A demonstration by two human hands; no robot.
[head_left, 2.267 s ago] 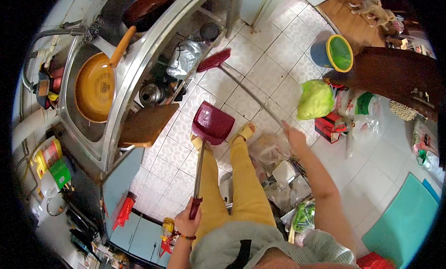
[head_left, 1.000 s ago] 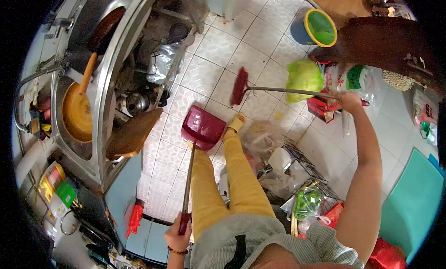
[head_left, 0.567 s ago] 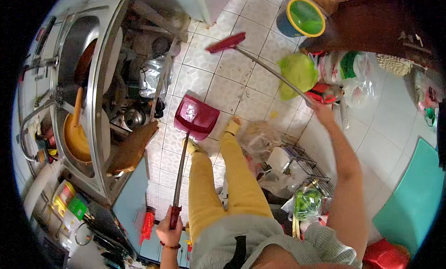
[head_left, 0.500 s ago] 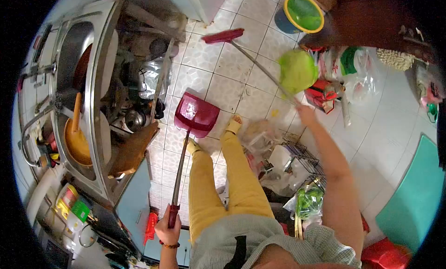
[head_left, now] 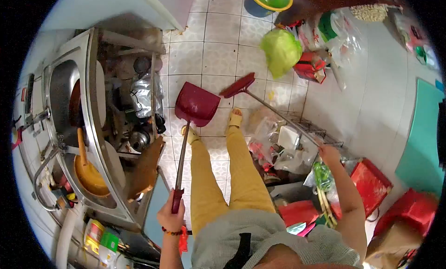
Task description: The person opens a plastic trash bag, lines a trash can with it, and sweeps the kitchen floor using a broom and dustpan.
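My left hand (head_left: 170, 217) is closed around the grip of a long-handled dustpan (head_left: 197, 101). The dark red pan rests on the tiled floor just ahead of my feet. My right hand (head_left: 329, 154) wraps the end of a broom's grey handle (head_left: 288, 120). At its other end, the dark red broom head (head_left: 237, 85) is on the floor to the right of the dustpan, a small gap apart from it.
On the left stands a metal sink unit (head_left: 88, 129) with a wooden-handled pan and open shelving. Bags and vegetables (head_left: 324, 176) crowd the right side. A light green bag (head_left: 281, 53) and a blue bucket with a yellow rim (head_left: 260, 7) stand farther ahead.
My right hand has drawn the broom back toward me, bringing its head from the far floor to beside the dustpan. The dustpan stays nearly in place in my left hand.
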